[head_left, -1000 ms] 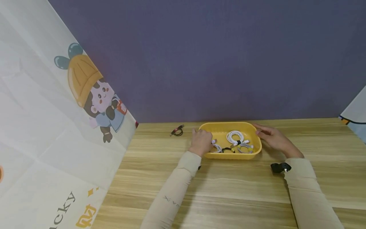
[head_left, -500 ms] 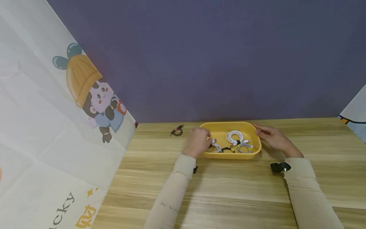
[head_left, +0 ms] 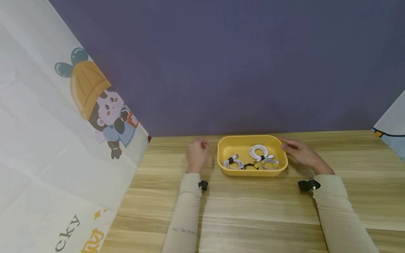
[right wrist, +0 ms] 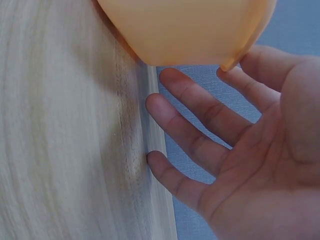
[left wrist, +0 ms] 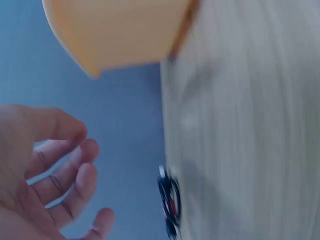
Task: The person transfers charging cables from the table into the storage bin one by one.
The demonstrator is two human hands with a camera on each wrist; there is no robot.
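Observation:
A yellow plastic basket (head_left: 252, 172) stands on the table with several coiled cables inside. Among them are a large white coil (head_left: 253, 151), a white coil with a black tie (head_left: 238, 164) and a grey one (head_left: 269, 165). My right hand (head_left: 300, 153) pinches the basket's right rim between thumb and index finger; its other fingers (right wrist: 192, 102) are spread below. My left hand (head_left: 197, 154) hovers left of the basket, fingers loosely bent and holding nothing. Near it on the table lies a small black cable (left wrist: 170, 202), hidden behind the hand in the head view.
The wood-grain table (head_left: 246, 211) meets a dark blue-purple panel (head_left: 246, 70) just behind the basket. A white sheet with cartoon print (head_left: 41, 147) borders the table at the left. Another printed sheet (head_left: 393, 123) shows at the right edge.
My left hand has let go of the white cable in the basket and moved out to the left, over the black cable. The right hand stays at the basket's rim.

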